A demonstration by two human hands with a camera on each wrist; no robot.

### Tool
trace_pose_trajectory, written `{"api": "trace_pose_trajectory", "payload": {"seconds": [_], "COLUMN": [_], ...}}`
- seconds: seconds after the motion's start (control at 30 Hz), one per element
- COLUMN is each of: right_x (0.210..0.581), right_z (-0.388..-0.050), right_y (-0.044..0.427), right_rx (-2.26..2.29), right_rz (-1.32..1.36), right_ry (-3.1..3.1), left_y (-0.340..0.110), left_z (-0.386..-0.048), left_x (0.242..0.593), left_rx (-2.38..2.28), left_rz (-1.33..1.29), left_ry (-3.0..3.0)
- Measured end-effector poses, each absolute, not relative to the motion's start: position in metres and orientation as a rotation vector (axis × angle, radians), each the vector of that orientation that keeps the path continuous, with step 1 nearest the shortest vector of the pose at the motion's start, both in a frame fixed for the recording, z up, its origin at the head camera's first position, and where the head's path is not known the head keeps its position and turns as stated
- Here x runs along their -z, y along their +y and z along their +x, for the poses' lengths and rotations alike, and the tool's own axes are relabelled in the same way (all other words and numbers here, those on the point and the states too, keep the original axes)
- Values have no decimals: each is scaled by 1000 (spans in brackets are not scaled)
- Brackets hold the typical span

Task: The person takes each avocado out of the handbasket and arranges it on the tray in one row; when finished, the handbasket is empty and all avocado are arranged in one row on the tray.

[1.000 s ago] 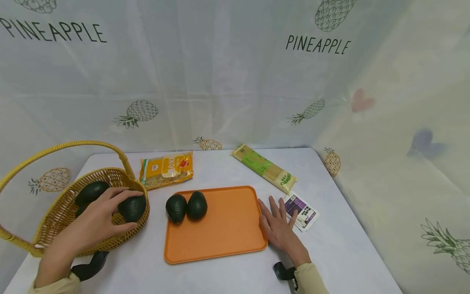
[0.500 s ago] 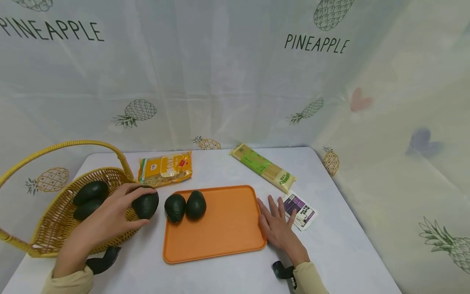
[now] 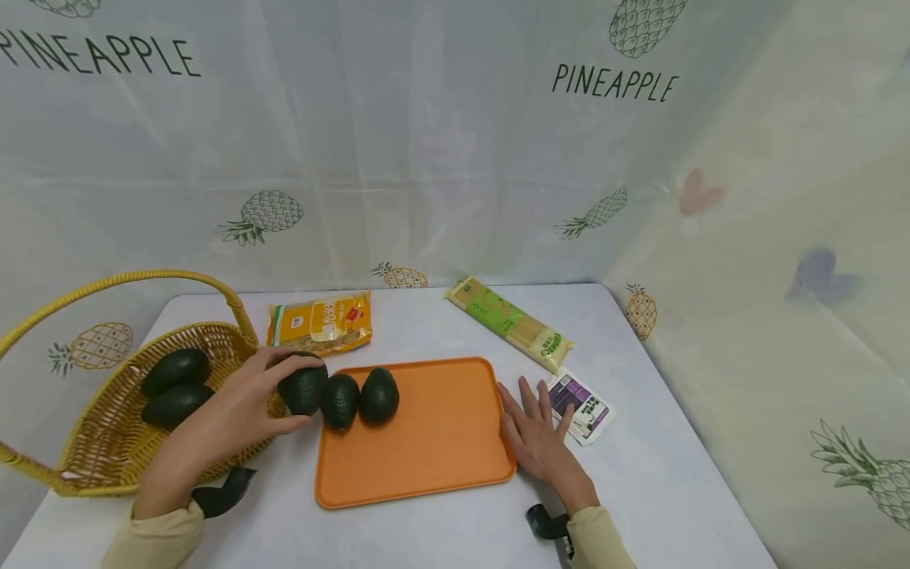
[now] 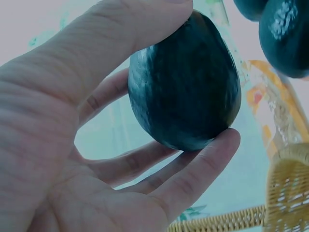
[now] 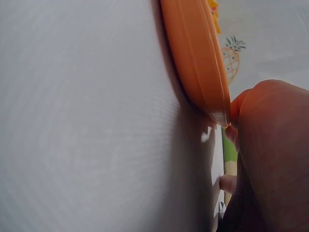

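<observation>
My left hand [image 3: 238,407] grips a dark green avocado [image 4: 186,87] between thumb and fingers, just off the tray's left edge. Two more avocados [image 3: 379,395] lie side by side at the left end of the orange tray [image 3: 441,442]. Behind my left wrist the yellow wicker basket [image 3: 107,442] holds two avocados [image 3: 176,373], one partly covered by the hand. Spread and straight, the fingers of my right hand [image 3: 543,446] rest at the tray's right edge. That edge [image 5: 200,63] also shows close up in the right wrist view.
An orange food packet [image 3: 321,324] lies behind the tray's left side. A green and yellow noodle packet [image 3: 508,324] lies at the back right. Beside my right fingertips is a white and purple packet [image 3: 581,407]. The basket's tall handle [image 3: 128,276] arches up at the left.
My left hand has carried the avocado rightward out of the basket to beside the tray. More of the two avocados in the basket shows. The right hand has stayed put.
</observation>
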State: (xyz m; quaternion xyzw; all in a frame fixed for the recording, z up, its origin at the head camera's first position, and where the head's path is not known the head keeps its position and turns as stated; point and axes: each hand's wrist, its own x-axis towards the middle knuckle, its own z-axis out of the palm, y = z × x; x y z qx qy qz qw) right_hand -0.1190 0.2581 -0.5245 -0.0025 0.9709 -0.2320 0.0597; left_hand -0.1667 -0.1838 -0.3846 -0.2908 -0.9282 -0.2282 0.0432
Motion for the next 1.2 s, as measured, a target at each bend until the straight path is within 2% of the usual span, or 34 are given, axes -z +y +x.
{"api": "trace_pose_trajectory", "payload": {"seconds": [1.2], "right_x": [524], "right_z": [-118], "right_y": [258], "right_rx": [705], "right_rz": [1], "right_ry": [2936], "left_y": [-124], "left_z": [-180], "left_x": [399], "left_rx": [794], "left_rz": [-1047], "left_ry": [-2792]}}
